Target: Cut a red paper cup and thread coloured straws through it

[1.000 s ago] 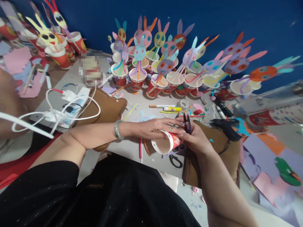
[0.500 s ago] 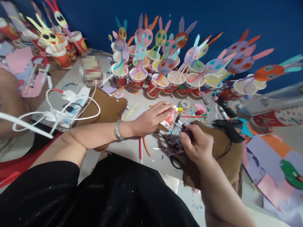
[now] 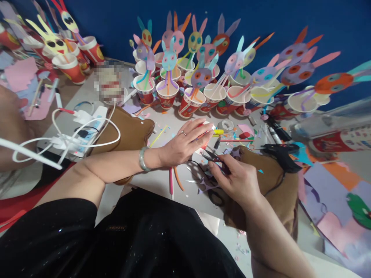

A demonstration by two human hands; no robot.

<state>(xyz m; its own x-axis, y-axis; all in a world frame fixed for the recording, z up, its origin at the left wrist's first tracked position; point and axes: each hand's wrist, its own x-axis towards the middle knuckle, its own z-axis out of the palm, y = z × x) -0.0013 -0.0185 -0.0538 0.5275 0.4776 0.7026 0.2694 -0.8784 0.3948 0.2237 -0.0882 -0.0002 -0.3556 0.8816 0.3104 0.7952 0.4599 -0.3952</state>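
Observation:
My left hand [image 3: 182,143], with a ring and a bangle at the wrist, wraps over a red-and-white paper cup [image 3: 204,145]. Much of the cup is hidden under the fingers, and it appears to lie tilted. In my right hand [image 3: 237,177] is a pair of scissors [image 3: 211,155], its dark blades parted and pointing at the lower side of the cup. From this angle I cannot tell whether the blades touch the cup. Just beyond the cup lie a yellow marker [image 3: 218,132] and a roll of tape [image 3: 225,125].
Several paper cups with paper rabbit heads [image 3: 202,78] stand along the blue wall. A brown cushion [image 3: 269,177] lies under my right forearm, another [image 3: 127,125] by my left. A glue gun [image 3: 281,152], power strip [image 3: 92,125] and paper scraps [image 3: 333,231] surround the work spot.
The scissors have shifted slightly left, closer to the cup, and their blades now show apart. My left hand has turned a little over the cup, covering more of it.

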